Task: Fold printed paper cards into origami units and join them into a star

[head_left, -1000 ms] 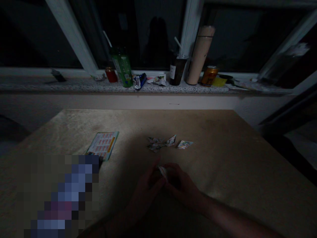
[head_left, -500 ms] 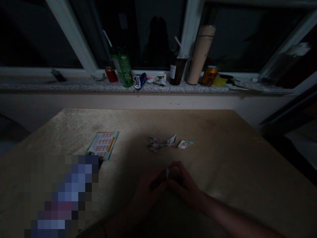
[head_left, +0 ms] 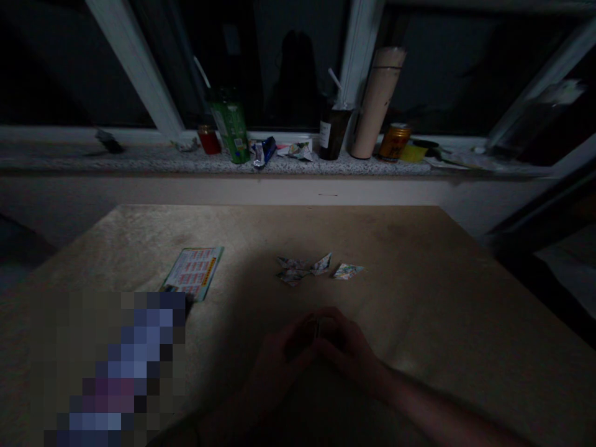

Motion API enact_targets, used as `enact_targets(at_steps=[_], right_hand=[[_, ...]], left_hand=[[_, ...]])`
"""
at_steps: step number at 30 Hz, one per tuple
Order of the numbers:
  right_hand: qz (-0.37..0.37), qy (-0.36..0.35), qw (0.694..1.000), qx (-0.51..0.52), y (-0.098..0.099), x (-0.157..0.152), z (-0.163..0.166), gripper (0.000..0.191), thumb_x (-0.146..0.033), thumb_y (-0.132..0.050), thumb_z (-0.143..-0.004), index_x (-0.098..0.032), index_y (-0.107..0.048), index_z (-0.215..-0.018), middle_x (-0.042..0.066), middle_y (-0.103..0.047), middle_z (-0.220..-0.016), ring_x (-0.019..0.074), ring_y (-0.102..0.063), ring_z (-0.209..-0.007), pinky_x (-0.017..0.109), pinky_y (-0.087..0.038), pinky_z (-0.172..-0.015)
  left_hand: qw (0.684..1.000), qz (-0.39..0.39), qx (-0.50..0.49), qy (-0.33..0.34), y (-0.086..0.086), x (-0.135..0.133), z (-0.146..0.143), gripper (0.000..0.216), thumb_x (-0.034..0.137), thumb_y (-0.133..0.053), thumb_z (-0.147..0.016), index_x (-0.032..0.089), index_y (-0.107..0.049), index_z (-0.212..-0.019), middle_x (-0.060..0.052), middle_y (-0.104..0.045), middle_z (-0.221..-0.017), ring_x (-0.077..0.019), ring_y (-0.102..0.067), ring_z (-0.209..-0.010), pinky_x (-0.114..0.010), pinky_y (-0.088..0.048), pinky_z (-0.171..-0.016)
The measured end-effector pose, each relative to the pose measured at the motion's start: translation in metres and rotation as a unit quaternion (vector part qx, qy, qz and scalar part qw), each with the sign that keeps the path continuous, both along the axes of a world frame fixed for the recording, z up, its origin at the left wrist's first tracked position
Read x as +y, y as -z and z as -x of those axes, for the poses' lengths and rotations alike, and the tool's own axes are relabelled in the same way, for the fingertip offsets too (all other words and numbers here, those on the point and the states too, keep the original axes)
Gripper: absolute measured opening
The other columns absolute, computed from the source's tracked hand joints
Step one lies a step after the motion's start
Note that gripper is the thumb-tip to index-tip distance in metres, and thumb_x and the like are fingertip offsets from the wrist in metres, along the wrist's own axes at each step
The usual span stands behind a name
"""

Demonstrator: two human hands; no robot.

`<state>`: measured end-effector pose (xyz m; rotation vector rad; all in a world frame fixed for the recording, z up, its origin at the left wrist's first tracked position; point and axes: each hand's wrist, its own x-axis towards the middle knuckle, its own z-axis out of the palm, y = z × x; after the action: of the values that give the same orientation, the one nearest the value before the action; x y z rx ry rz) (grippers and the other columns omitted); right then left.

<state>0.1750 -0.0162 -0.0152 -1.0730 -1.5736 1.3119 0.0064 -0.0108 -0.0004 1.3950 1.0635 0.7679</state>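
Note:
In dim light my left hand (head_left: 282, 357) and my right hand (head_left: 347, 347) meet over the near middle of a tan table (head_left: 419, 298). Both pinch a small folded piece of printed paper (head_left: 317, 327), of which only a thin edge shows between the fingertips. Beyond my hands lie folded paper pieces (head_left: 302, 269) joined in a cluster, with one separate folded piece (head_left: 347, 270) just to their right.
A printed leaflet (head_left: 194, 271) lies on the table at the left, beside a blurred-out patch. The window sill (head_left: 139, 160) behind holds a green bottle (head_left: 230, 127), a red jar (head_left: 209, 140), a dark cup with a straw (head_left: 333, 131), a tall beige cup (head_left: 376, 105), a can (head_left: 393, 143) and wrappers.
My hands have closed tighter round the small paper, which showed more a second ago and is now nearly hidden. The pieces on the table have not moved.

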Motion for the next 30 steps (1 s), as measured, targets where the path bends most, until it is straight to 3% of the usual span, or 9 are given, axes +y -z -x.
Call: enact_targets(at_steps=[4, 12, 17, 21, 27, 30], right_hand=[[-0.023, 0.014, 0.999, -0.028, 0.000, 0.000, 0.000, 0.031, -0.029, -0.056, -0.084, -0.021, -0.050, -0.114, 0.003, -0.065, -0.086, 0.0169, -0.062, -0.075, 0.028, -0.049, -0.066], [-0.047, 0.033, 0.995, -0.087, -0.001, -0.002, 0.000, 0.031, -0.028, -0.046, -0.089, -0.019, -0.043, -0.119, -0.001, -0.062, -0.069, 0.0138, -0.056, -0.059, 0.024, -0.044, -0.054], [-0.160, 0.106, 0.973, -0.127, 0.003, -0.001, -0.002, 0.029, -0.024, -0.052, -0.085, -0.023, -0.050, -0.113, 0.007, -0.060, -0.098, 0.0197, -0.058, -0.088, 0.032, -0.048, -0.076], [-0.218, 0.110, 0.959, -0.142, 0.009, -0.001, -0.005, 0.044, -0.020, -0.051, -0.085, -0.026, -0.041, -0.127, 0.010, -0.050, -0.124, 0.0234, -0.047, -0.116, 0.040, -0.040, -0.096], [-0.222, 0.066, 0.961, -0.152, 0.010, -0.001, -0.006, 0.047, -0.014, -0.047, -0.084, -0.026, -0.042, -0.129, 0.007, -0.059, -0.119, 0.0209, -0.055, -0.108, 0.036, -0.045, -0.091], [-0.254, 0.056, 0.952, -0.161, 0.012, 0.001, -0.007, 0.048, -0.012, -0.046, -0.083, -0.026, -0.043, -0.129, 0.007, -0.060, -0.119, 0.0201, -0.056, -0.108, 0.035, -0.046, -0.091]], left_hand=[[1.000, 0.004, -0.016, 0.009, -0.001, 0.001, 0.000, 0.039, 0.027, -0.061, -0.081, 0.024, -0.059, -0.120, -0.002, -0.065, -0.114, -0.0233, -0.060, -0.104, -0.033, -0.045, -0.093], [1.000, -0.023, 0.017, -0.004, 0.003, 0.001, 0.001, 0.036, 0.030, -0.049, -0.088, 0.026, -0.056, -0.123, 0.001, -0.061, -0.121, -0.0212, -0.055, -0.112, -0.033, -0.037, -0.100], [0.998, 0.004, 0.025, -0.050, 0.002, 0.004, 0.002, 0.035, 0.032, -0.048, -0.088, 0.022, -0.057, -0.121, -0.001, -0.061, -0.122, -0.0206, -0.054, -0.113, -0.031, -0.038, -0.099], [0.997, 0.017, 0.025, -0.066, -0.001, 0.006, 0.004, 0.037, 0.033, -0.048, -0.088, 0.020, -0.057, -0.121, -0.003, -0.062, -0.119, -0.0210, -0.056, -0.109, -0.031, -0.041, -0.095], [0.996, 0.009, 0.048, -0.071, 0.000, 0.011, 0.003, 0.037, 0.033, -0.046, -0.087, 0.018, -0.059, -0.118, -0.004, -0.063, -0.118, -0.0216, -0.057, -0.108, -0.030, -0.040, -0.095], [0.995, -0.001, 0.089, -0.049, 0.000, 0.011, 0.003, 0.036, 0.036, -0.043, -0.088, 0.016, -0.065, -0.108, -0.005, -0.069, -0.104, -0.0225, -0.062, -0.094, -0.029, -0.044, -0.085]])
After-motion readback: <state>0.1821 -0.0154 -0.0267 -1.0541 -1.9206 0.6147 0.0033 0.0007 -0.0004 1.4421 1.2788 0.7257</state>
